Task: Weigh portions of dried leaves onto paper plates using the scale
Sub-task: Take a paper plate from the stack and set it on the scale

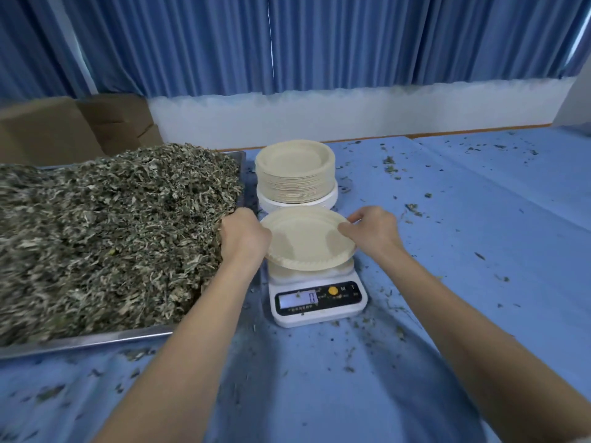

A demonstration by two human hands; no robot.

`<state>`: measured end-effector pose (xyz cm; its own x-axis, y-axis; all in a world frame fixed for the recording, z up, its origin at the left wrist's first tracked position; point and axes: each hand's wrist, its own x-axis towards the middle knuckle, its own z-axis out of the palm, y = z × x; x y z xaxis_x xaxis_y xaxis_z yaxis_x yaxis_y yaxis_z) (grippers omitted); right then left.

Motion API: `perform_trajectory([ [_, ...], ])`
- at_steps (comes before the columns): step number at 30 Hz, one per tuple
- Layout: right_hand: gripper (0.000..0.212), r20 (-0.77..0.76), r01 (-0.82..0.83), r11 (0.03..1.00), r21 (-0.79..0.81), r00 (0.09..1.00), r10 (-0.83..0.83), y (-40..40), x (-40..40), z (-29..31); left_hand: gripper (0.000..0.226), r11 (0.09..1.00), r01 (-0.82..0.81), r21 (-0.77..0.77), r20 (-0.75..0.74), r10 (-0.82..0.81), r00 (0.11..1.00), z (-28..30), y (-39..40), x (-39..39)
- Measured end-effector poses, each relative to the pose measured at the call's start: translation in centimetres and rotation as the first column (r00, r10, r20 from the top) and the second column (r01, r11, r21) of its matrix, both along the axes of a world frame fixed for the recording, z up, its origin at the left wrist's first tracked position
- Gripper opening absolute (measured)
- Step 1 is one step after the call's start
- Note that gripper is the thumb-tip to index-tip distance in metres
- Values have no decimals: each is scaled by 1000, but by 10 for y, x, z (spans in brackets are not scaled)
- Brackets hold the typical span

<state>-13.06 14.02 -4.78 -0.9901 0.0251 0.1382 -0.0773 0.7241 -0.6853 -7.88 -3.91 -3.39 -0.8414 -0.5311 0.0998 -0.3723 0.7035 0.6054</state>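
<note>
Holding: both hands grasp one paper plate point(308, 239) by opposite rims, level and just above the scale point(316, 297), probably so it lands centred on the platform.
Left hand: the left hand point(244, 236) curls round the plate's left rim, its knuckles brushing the heap of dried leaves point(105, 225) just to its outer side.
Right hand: the right hand point(372, 230) pinches the right rim, thumb on top, fingers beneath as far as can be seen.
Plate: empty; whether it already touches the platform under the hands cannot be told, since the plate hides it.
Scale: directly below the hands, display facing the person; it seems to show a single zero, though the digits are blurred.
Leaves: piled high on a metal tray point(96, 338) beside the left hand, close enough to scoop straight across onto the plate.
Spare plates: the plate stack point(295, 175) stands just beyond the fingertips, behind the scale, handy for the next portion.
Table: the blue cloth point(447, 251) under the right forearm is littered with leaf crumbs.
Stage: judged early in a portion, with no leaves on the plate yet.
Risk: an off-centre plate could tip once loaded.
</note>
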Motion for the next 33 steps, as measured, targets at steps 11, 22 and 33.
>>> perform_trajectory([
  [11,69,87,31,998,-53,996,-26,8,-1,-12,32,995,-19,-103,-106,8,994,-13,9,6],
  [22,72,162,-77,979,-187,981,108,32,11,-8,34,984,-15,-178,-169,-16,985,-7,9,13],
  [33,84,311,-237,949,-208,904,294,45,21,-7,19,986,168,-25,-363,-165,917,3,29,16],
])
